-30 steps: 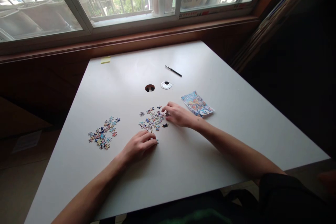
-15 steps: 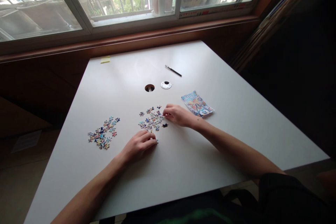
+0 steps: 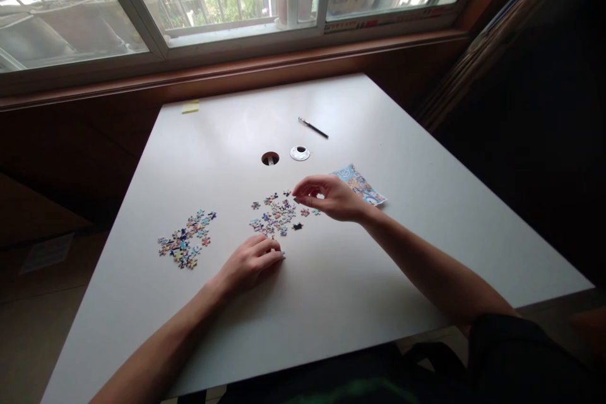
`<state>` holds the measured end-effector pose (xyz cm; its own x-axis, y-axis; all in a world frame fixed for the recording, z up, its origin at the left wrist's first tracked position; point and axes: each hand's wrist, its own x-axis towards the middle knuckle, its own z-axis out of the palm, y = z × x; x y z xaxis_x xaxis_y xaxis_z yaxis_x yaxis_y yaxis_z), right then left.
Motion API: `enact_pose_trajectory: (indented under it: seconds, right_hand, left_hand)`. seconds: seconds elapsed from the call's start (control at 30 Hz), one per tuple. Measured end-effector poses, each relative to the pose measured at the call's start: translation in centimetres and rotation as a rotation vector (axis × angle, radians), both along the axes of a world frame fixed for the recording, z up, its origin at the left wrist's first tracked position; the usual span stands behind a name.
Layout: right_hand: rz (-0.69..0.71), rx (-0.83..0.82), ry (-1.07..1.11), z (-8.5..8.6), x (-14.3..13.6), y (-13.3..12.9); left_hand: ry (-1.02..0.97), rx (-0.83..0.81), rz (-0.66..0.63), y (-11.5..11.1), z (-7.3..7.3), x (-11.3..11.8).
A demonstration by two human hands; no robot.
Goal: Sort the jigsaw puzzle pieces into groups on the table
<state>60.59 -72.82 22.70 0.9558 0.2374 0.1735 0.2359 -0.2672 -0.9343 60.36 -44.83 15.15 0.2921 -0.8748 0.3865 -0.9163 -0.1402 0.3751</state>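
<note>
My right hand (image 3: 334,197) is raised a little over the right side of a loose heap of jigsaw pieces (image 3: 279,214). Thumb and forefinger pinch a small dark puzzle piece (image 3: 296,200). Just below that heap, my left hand (image 3: 255,259) rests on the table with its fingers curled down. A bit of a bluish puzzle piece (image 3: 283,255) peeks out at its fingertips; the rest is hidden. Behind my right hand lies a colourful picture sheet (image 3: 367,186), partly covered by it. A second heap of jigsaw pieces (image 3: 184,240) is spread to the left.
The white table (image 3: 379,284) stands below a barred window. Toward its far side are a round cable hole (image 3: 270,158), its loose silver cover (image 3: 300,153) and a black pen (image 3: 313,127). A yellow sticky note (image 3: 190,106) is at the far left corner.
My right hand has lifted and shifted slightly away from me, now overlapping the picture sheet. Pieces it had covered at the heap's right side show beneath it. My left hand has stayed put.
</note>
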Motion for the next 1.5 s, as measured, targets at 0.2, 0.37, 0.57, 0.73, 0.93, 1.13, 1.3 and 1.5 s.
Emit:
enact_pose_trajectory:
  seconds: [0.2,0.37,0.57,0.73,0.93,1.13,1.3,1.5]
  right_hand:
    - [-0.016,-0.011,0.011,0.4,0.0,-0.1]
    - [-0.079,-0.158,-0.044,-0.7,0.6,-0.5]
    - [-0.116,-0.468,-0.074,-3.7,1.6,-1.8]
    - [-0.075,-0.555,-0.116,-5.0,1.9,-1.9]
    - [-0.088,-0.634,-0.162,-5.7,1.9,-1.6]
    - [-0.101,-0.668,-0.178,-5.9,1.9,-1.7]
    - [-0.113,-0.686,-0.2,-5.5,1.5,-1.3]
    - [0.016,-0.67,-0.368,-5.0,0.3,0.5]
  left_hand:
    - [0.005,-0.002,-0.003,0.0,0.0,0.0]
    - [-0.006,0.002,-0.012,0.0,0.1,0.1]
    - [0.004,0.009,-0.007,0.1,0.0,0.1]
    - [0.008,0.006,-0.003,0.1,0.0,0.0]
    - [0.019,0.015,-0.006,0.1,-0.1,0.0]
    - [0.023,0.012,-0.003,0.1,0.0,0.0]
    - [0.02,0.009,-0.01,0.1,0.0,0.0]
    - [0.018,0.012,-0.008,0.2,-0.3,0.1]
